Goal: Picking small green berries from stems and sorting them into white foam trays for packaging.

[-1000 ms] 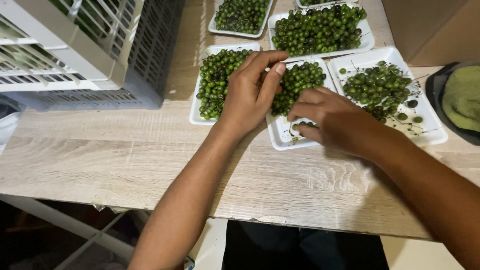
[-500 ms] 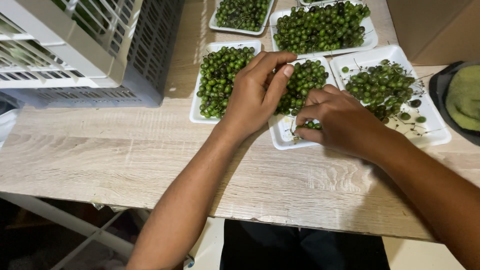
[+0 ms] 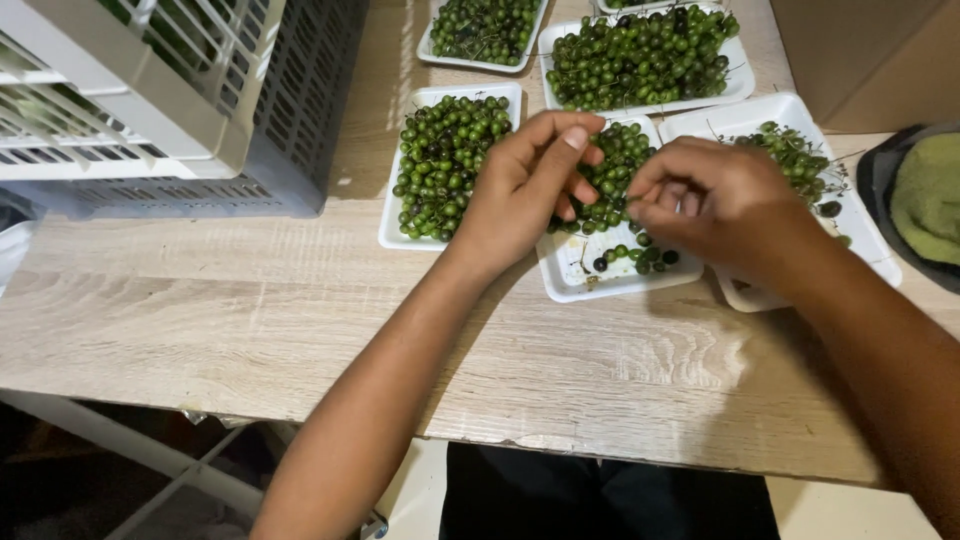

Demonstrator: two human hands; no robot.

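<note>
Single view only, worn on the head, looking steeply down and slightly forward over the near edge of the wooden desk (image 3: pixel 250 330). Close in: both forearms enter from the bottom of the frame, left hand (image 3: pixel 520 190) and right hand (image 3: pixel 725 205) near the centre, over the white trays (image 3: pixel 600 285) of green berries. Far rows of trays cut off by the top edge; grey crates (image 3: pixel 200 110) cropped at upper left, dark bowl (image 3: pixel 880 175) cropped at right. Floor and dark clothing visible below the desk edge. No second view to overlap.

Glossy green berries (image 3: pixel 441 160) lie in matt white foam trays (image 3: pixel 585 283) on grained wood tabletop (image 3: pixel 250 320).
</note>
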